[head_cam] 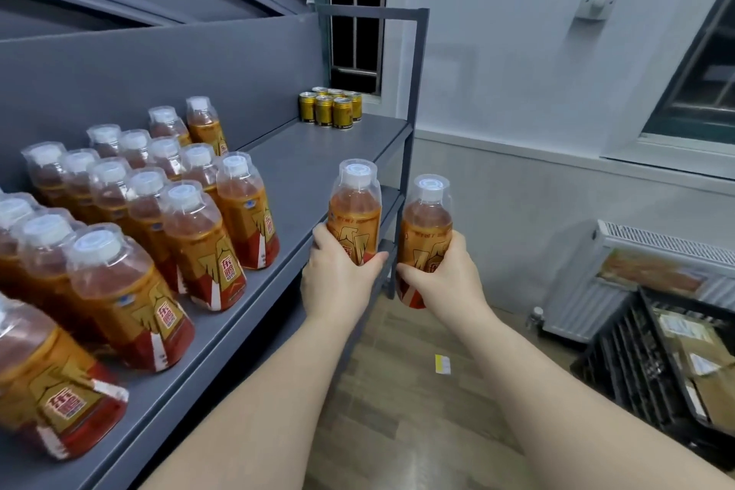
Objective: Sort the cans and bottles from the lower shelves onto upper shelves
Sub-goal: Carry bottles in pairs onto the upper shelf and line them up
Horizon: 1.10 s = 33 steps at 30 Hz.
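My left hand [338, 278] grips an orange drink bottle [355, 207] with a clear cap cover, held upright just off the front edge of the grey upper shelf [314, 171]. My right hand [441, 278] grips a second, matching bottle [427, 223], held upright to the right of the first, beyond the shelf's end post. Several identical bottles [179, 219] stand in rows on the left part of the shelf. A cluster of several gold cans [332, 107] stands at the shelf's far right end.
The shelf's dark metal corner post [409, 139] rises between the two held bottles. On the floor at the right are a white radiator [596, 290] and a black crate [644, 362] holding cardboard boxes. A yellow slip [442, 364] lies on the wooden floor.
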Available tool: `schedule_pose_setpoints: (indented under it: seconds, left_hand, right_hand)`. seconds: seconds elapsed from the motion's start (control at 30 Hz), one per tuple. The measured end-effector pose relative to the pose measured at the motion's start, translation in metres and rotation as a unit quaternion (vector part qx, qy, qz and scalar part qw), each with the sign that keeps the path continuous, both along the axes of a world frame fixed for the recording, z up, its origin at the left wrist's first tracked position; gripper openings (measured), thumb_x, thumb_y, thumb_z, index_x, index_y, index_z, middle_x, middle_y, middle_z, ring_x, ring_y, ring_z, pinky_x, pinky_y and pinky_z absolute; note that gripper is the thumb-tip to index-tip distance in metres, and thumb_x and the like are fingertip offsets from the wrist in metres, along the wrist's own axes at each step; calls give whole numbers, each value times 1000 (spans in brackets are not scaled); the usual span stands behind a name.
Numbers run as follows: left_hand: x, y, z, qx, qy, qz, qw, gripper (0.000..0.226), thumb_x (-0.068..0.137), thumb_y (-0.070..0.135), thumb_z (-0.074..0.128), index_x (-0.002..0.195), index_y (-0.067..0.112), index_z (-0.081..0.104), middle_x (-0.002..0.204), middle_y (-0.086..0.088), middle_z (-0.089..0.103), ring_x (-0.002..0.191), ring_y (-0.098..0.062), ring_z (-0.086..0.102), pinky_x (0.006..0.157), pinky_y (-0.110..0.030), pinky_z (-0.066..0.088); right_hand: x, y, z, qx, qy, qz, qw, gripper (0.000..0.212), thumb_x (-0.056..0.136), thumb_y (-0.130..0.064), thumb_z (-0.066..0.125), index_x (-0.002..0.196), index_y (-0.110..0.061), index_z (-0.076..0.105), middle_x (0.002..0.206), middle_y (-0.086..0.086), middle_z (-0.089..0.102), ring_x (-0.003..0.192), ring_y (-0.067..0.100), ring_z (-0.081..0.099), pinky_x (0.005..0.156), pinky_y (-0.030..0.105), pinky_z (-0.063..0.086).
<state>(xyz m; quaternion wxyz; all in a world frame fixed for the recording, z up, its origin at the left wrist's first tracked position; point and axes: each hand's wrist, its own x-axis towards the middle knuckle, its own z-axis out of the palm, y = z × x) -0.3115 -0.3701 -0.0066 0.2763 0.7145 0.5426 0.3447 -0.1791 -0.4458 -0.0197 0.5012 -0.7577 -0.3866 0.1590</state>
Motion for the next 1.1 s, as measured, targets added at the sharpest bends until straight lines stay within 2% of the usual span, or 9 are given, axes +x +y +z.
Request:
schedule_pose_setpoints:
  seconds: [0.13, 0.3, 0.4, 0.47, 0.57, 0.67, 0.73, 0.9, 1.1]
  left_hand:
    - [23, 22, -1, -1, -6, 29, 1000, 88, 74, 56, 80, 136, 16, 31, 124, -9, 57, 113, -30, 59, 88, -46, 55]
    - [51, 42, -1, 4, -4, 81, 997, 85, 74, 56, 80, 131, 15, 33, 121, -10, 58, 111, -33, 59, 87, -46, 54]
    - [70, 54, 4, 0, 0, 111, 994, 85, 75, 56, 80, 132, 15, 33, 122, -10, 58, 112, -34, 59, 88, -45, 53]
    - [81, 60, 7, 0, 0, 132, 991, 85, 76, 56, 79, 134, 14, 32, 124, -10, 57, 113, -33, 58, 88, -43, 51]
    - [93, 69, 11, 4, -3, 157, 988, 86, 76, 56, 79, 135, 14, 32, 125, -9, 57, 114, -32, 58, 86, -40, 49]
    - [99, 83, 10, 5, -1, 180, 984, 88, 75, 57, 79, 136, 15, 32, 125, -9, 57, 113, -32, 58, 88, -42, 50]
    - [101, 94, 9, 5, -2, 200, 980, 87, 75, 58, 79, 134, 15, 32, 125, -8, 57, 113, -33, 58, 88, -44, 51]
    - [102, 135, 7, 3, -16, 248, 969, 82, 75, 55, 80, 131, 15, 34, 123, -8, 57, 111, -33, 60, 88, -47, 54]
    - [100, 196, 7, 8, -47, 288, 956, 81, 77, 53, 80, 133, 16, 34, 126, -7, 56, 113, -31, 59, 86, -43, 54]
  right_hand:
    - [31, 31, -2, 4, -4, 32, 999, 62, 79, -33, 82, 119, -34, 35, 112, -7, 57, 98, 11, 57, 66, 16, 43]
    - [67, 69, 0, 13, -6, 84, 996, 60, 79, -30, 81, 121, -30, 38, 113, -4, 58, 95, 6, 57, 64, 16, 44]
    - [88, 89, 4, 15, -7, 120, 993, 61, 77, -34, 80, 121, -31, 39, 112, -4, 59, 97, 14, 61, 72, 31, 57]
    - [101, 102, 6, 14, -12, 140, 990, 64, 75, -39, 81, 122, -33, 38, 113, -6, 59, 101, 14, 60, 82, 37, 57]
    - [116, 120, 9, 18, -13, 159, 987, 61, 76, -37, 81, 119, -31, 38, 105, -11, 60, 90, 7, 61, 73, 27, 54]
    - [125, 136, 13, 17, -18, 176, 984, 53, 81, -27, 80, 114, -27, 39, 84, -13, 58, 69, -2, 63, 58, 11, 45]
    - [129, 150, 13, 14, -20, 194, 981, 49, 83, -23, 78, 112, -24, 39, 75, -12, 55, 63, -13, 60, 50, 8, 42]
    - [130, 200, 8, 17, -22, 219, 975, 59, 77, -35, 82, 119, -24, 42, 104, -9, 59, 90, 3, 58, 66, 16, 43]
    - [123, 268, 13, 17, -32, 257, 966, 59, 78, -36, 82, 116, -30, 36, 101, -18, 53, 89, 2, 55, 66, 15, 42]
